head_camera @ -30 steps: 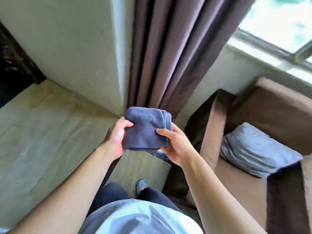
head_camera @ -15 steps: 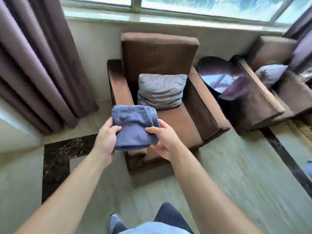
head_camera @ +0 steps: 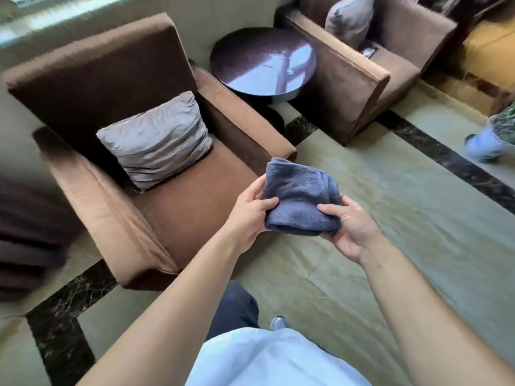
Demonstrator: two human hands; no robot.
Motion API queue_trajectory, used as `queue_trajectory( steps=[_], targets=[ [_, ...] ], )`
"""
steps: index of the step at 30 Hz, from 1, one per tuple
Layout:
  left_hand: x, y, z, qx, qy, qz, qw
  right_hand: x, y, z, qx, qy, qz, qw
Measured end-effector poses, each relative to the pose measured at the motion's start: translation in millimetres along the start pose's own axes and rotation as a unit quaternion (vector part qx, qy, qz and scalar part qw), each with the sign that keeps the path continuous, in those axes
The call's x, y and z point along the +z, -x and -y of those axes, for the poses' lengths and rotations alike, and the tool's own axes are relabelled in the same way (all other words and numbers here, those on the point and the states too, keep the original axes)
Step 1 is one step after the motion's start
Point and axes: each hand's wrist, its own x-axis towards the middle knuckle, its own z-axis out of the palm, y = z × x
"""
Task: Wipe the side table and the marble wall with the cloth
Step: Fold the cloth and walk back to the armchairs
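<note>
A folded blue-grey cloth (head_camera: 301, 195) is held in front of me above the floor. My left hand (head_camera: 250, 210) grips its left edge, thumb on top. My right hand (head_camera: 351, 227) grips its right lower corner. The round dark glossy side table (head_camera: 262, 59) stands further away, between two brown armchairs, well beyond my hands. Its top reflects the window. No marble wall is clearly in view.
A brown armchair (head_camera: 92, 79) with a grey cushion (head_camera: 156, 140) sits to the left of my hands. A second brown armchair (head_camera: 342, 79) stands right of the table. Another person's leg and shoe (head_camera: 490, 143) are at the right edge. Pale floor with dark marble strips lies below.
My view has swung right, from the curtain and wall corner to the armchairs and round table. Both hands have kept hold of the folded cloth throughout.
</note>
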Motion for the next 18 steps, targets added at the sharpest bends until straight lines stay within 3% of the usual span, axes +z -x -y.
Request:
queue_trajectory(
  steps=[6,18],
  targets=[
    [66,-97,-18,-0.026,-0.017,0.0,1.0,-47,-71,75,0.001,-0.003,-0.026,1.0],
    [137,-401,-124,-0.03,0.027,-0.025,0.999,-58,-326,287,0.016,0.083,-0.063,0.994]
  ],
)
